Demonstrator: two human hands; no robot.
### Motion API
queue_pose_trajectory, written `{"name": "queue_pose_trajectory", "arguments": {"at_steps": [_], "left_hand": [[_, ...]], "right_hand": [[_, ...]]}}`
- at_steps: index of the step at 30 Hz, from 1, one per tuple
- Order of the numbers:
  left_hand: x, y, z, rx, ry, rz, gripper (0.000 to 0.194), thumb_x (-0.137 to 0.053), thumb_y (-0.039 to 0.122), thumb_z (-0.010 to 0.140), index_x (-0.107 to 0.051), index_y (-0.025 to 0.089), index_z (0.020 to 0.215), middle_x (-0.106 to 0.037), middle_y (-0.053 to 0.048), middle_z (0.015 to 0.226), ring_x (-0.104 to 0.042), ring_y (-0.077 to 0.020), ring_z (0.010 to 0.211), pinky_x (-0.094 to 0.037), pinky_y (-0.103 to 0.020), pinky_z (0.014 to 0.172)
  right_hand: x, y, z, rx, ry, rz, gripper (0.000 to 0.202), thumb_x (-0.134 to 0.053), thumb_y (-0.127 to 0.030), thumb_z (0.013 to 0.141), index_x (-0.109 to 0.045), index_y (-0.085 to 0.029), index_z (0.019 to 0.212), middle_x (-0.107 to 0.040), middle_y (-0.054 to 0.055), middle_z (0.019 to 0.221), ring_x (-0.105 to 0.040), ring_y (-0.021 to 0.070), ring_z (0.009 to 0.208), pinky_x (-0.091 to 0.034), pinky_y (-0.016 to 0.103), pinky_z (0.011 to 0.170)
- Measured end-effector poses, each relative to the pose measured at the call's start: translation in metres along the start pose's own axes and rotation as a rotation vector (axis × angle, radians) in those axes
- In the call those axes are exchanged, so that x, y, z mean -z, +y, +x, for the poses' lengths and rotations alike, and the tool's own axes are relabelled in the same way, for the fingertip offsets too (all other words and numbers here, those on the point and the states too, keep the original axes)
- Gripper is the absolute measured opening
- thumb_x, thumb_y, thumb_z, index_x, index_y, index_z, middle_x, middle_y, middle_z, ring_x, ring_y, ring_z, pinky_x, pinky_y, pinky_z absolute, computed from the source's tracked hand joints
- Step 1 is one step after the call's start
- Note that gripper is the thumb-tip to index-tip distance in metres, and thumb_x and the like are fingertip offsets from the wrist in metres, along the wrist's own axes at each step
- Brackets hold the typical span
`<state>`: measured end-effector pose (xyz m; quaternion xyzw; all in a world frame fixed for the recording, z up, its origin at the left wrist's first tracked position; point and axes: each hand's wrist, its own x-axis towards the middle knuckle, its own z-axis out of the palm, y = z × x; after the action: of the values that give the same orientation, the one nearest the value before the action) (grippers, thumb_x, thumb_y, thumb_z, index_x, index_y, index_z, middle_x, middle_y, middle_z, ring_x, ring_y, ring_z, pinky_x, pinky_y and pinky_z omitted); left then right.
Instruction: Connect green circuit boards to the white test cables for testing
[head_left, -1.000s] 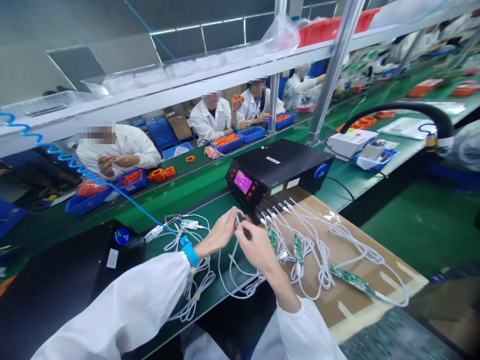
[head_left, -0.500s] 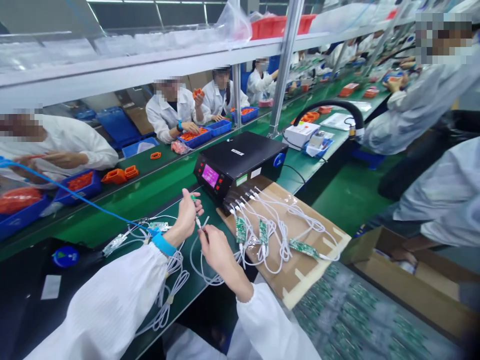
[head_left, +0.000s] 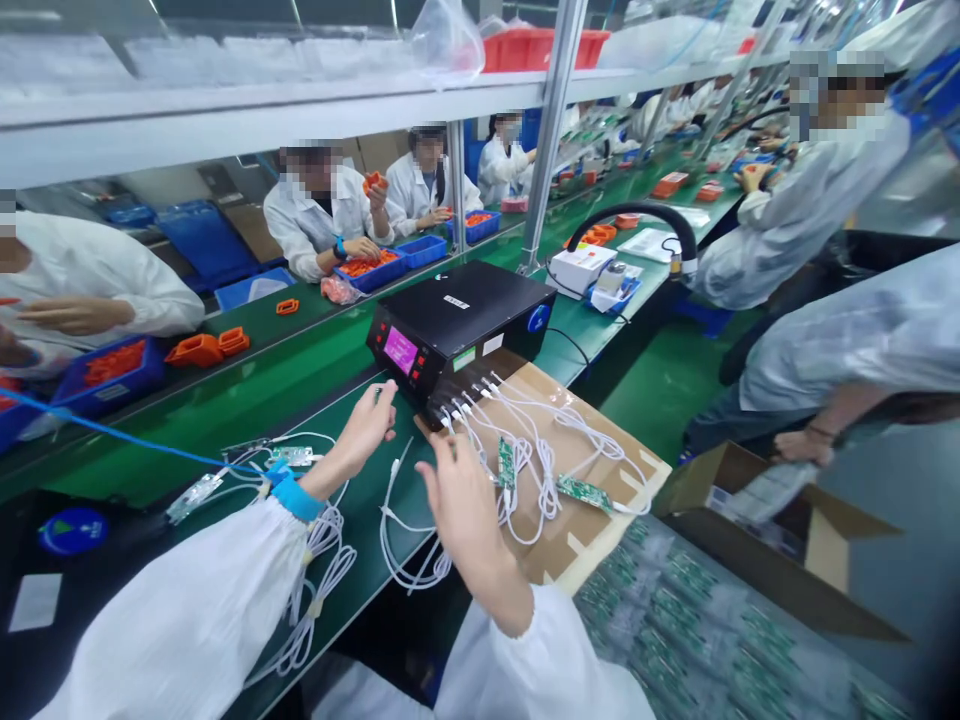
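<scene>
My left hand [head_left: 365, 432] is raised over the green bench, fingers curled in; whatever they hold is hidden. My right hand [head_left: 466, 492] has its fingers stretched out, over the near left edge of the cardboard sheet [head_left: 634, 485]. It covers part of the white cables [head_left: 546, 465] there. A green circuit board [head_left: 507, 462] lies on the sheet just right of that hand, and another circuit board [head_left: 583, 492] sits farther right with a cable plugged in. A loose white cable [head_left: 388, 512] lies between my hands. Behind them is a black test box [head_left: 465, 310] with a lit pink screen [head_left: 400, 350].
Left of my wrist are more boards [head_left: 196, 497] and bundled cables [head_left: 319, 590]. A second black box [head_left: 60, 570] stands at the left. Bagged circuit boards [head_left: 697, 610] cover the lower right, beside an open carton [head_left: 817, 540] with a co-worker's hands over it. A metal post [head_left: 551, 140] holds the shelf.
My hands have parted. The white cable end that my right hand held now lies on the bench. That hand has opened and moved right, over the cables and a board. The green piece in my left hand no longer shows.
</scene>
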<state>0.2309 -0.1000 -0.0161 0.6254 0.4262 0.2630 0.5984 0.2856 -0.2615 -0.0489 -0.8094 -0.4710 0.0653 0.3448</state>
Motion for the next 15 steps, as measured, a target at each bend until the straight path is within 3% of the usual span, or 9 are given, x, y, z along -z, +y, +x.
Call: {"name": "queue_pose_trajectory", "arguments": {"at_steps": [2, 6, 11, 15], "left_hand": [[-0.011, -0.002, -0.010, 0.003, -0.118, 0.092, 0.041, -0.059, 0.060, 0.098, -0.060, 0.020, 0.105, -0.043, 0.006, 0.062, -0.039, -0.0105, 0.049, -0.034, -0.020, 0.044], [-0.029, 0.003, -0.029, -0.057, -0.292, 0.273, 0.036, -0.054, 0.054, 0.100, -0.062, 0.019, 0.097, -0.050, 0.003, 0.066, -0.045, -0.0128, 0.053, -0.037, -0.025, 0.050], [-0.047, 0.005, -0.037, -0.264, -0.298, 0.398, 0.027, -0.059, 0.045, 0.099, -0.066, 0.019, 0.103, -0.064, 0.000, 0.077, -0.051, -0.0149, 0.062, -0.038, -0.028, 0.060], [-0.060, 0.007, -0.040, -0.252, -0.322, 0.382, 0.037, -0.059, 0.053, 0.098, -0.065, 0.018, 0.107, -0.068, -0.003, 0.086, -0.057, -0.0172, 0.071, -0.041, -0.030, 0.065]], "right_hand": [[0.015, 0.015, 0.008, -0.027, 0.057, -0.079, 0.028, -0.056, -0.022, 0.102, -0.065, -0.017, 0.129, -0.066, 0.021, 0.121, -0.063, 0.0378, 0.113, -0.052, 0.052, 0.093], [0.034, 0.054, 0.024, -0.022, -0.071, -0.165, 0.018, -0.058, -0.014, 0.097, -0.076, -0.017, 0.098, -0.075, 0.018, 0.095, -0.067, 0.0355, 0.102, -0.051, 0.050, 0.092], [0.071, 0.086, 0.037, 0.062, -0.118, 0.168, 0.018, -0.063, -0.030, 0.096, -0.079, -0.023, 0.096, -0.080, 0.006, 0.095, -0.071, 0.0241, 0.088, -0.054, 0.039, 0.085], [0.100, 0.092, 0.036, 0.013, -0.047, 0.399, 0.027, -0.067, -0.045, 0.093, -0.078, -0.021, 0.099, -0.080, 0.006, 0.095, -0.071, 0.0210, 0.081, -0.056, 0.038, 0.079]]}}
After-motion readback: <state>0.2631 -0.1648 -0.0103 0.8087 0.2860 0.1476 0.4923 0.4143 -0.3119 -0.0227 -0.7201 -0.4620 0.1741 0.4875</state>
